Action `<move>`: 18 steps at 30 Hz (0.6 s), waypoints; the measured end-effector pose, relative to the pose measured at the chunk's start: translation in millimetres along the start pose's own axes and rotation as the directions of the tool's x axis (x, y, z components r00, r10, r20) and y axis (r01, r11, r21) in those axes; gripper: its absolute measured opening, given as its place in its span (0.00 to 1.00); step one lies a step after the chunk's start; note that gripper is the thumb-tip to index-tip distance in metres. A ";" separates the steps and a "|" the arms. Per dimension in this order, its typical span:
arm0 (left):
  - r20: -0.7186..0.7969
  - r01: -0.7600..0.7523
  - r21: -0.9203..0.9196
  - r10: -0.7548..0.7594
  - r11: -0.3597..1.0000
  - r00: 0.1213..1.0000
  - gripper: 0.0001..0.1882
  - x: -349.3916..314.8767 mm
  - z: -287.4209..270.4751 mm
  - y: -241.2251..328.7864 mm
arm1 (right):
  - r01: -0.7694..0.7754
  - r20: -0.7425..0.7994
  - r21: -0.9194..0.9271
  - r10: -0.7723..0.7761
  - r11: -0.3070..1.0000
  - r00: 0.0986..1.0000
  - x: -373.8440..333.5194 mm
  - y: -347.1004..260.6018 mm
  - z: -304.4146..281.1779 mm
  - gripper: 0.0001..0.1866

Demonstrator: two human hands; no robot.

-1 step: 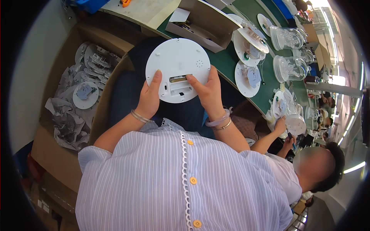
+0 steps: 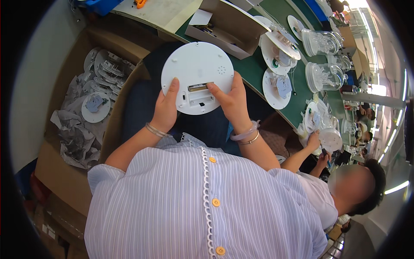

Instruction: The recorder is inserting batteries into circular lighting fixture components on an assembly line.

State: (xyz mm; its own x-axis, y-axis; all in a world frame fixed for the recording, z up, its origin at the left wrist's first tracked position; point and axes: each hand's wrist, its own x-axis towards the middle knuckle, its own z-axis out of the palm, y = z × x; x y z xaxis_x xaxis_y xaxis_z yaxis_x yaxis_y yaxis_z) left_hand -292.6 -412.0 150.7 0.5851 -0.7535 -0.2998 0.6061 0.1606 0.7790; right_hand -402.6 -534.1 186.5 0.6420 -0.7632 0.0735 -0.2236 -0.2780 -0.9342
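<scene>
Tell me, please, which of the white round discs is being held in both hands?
The large white disc over the lap, gripped by the left hand and right hand; the others lie on the green table.

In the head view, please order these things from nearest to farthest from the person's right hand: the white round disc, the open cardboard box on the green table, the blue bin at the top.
1. White round disc: held by the right hand, fingers at its slot.
2. Open cardboard box: just beyond the disc, on the green table.
3. Blue bin: far upper left, farthest.
</scene>
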 end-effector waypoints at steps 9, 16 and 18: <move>-0.134 -0.072 -0.140 0.053 0.988 0.990 0.26 15.2 -19.2 0.6 | 0.375 0.116 -0.453 -0.363 0.809 0.925 132.6 -14.1 -4.8 0.10; -0.137 0.020 -0.183 -0.045 0.983 0.990 0.25 5.0 -28.5 -2.0 | 0.212 0.316 -0.429 -0.074 0.878 0.946 180.4 15.3 10.1 0.15; -0.126 0.018 -0.184 -0.042 0.983 0.991 0.25 4.9 -29.4 -1.1 | 0.174 0.312 -0.390 -0.048 0.904 0.949 180.8 19.0 9.9 0.16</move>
State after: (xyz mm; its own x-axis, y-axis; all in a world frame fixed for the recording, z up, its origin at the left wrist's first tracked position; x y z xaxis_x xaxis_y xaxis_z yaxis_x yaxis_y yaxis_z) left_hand -274.5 -397.1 132.2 0.6226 -0.6732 -0.3990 0.7053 0.2618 0.6587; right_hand -283.5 -671.6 178.6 0.8487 -0.5289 0.0052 -0.3766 -0.6111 -0.6962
